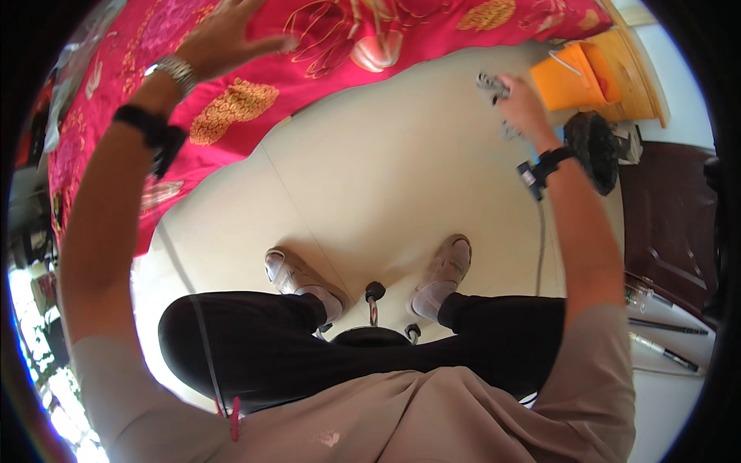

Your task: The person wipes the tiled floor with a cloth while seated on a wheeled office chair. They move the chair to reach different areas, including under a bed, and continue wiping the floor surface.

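Note:
My left hand (220,40) is over the red patterned bedspread (255,127) at the upper left, thumb stretched out to the right. Its fingers are spread and hold nothing that I can see; the top of the hand meets the picture's edge. My right hand (526,109) is closed round a small grey-and-black mottled thing (492,87), which sticks out past the fingers above the pale floor. More of that mottled stuff shows below the fist. Motion blurs it, so its kind is unclear. Just right of this hand stands an orange bucket (575,77) with a white handle.
A black plastic bag (593,150) sits below the bucket, beside a dark brown panelled door (668,224). Pens (665,351) lie on a white surface at the lower right. My feet rest on the tiled floor (370,170), with a chair's caster (375,290) between them.

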